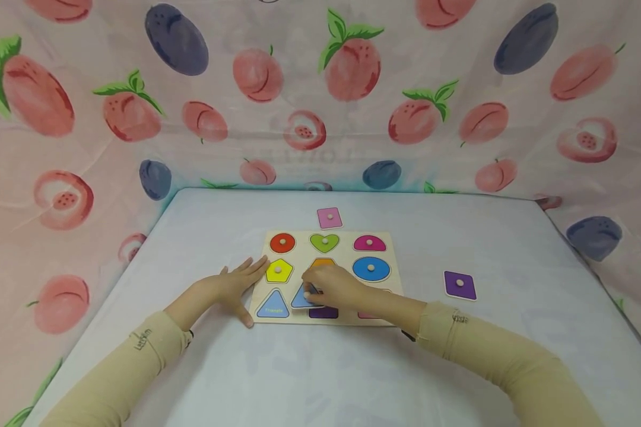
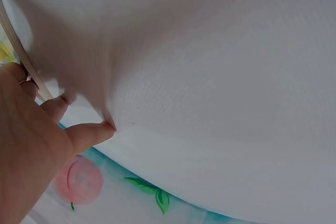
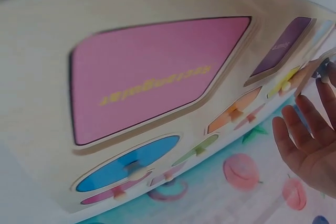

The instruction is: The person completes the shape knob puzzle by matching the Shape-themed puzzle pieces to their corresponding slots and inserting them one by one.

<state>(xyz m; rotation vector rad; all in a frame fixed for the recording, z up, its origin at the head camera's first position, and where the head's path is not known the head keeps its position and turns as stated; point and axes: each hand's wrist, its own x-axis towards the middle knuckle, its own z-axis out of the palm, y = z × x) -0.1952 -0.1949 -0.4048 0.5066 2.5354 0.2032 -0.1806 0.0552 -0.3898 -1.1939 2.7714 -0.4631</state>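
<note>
A wooden knob puzzle board (image 1: 302, 244) lies flat on the table. My right hand (image 1: 335, 286) is over its lower middle, pinching the knob of a blue triangle piece (image 1: 301, 300) tilted above the board. To the left of that piece shows the light blue triangle recess (image 1: 273, 306), with a printed word in it. The purple recess (image 1: 323, 312) is partly covered by the piece, and the pink recess (image 3: 157, 77) carries yellow lettering. My left hand (image 1: 238, 287) rests with spread fingers at the board's left edge, fingertips beside the yellow pentagon (image 1: 279, 271).
A pink piece (image 1: 329, 217) lies behind the board, and a purple square piece (image 1: 460, 285) lies to its right. Set in the board are a red circle (image 1: 282, 242), a green heart (image 1: 324, 242), a magenta half circle (image 1: 370, 243) and a blue oval (image 1: 371, 269).
</note>
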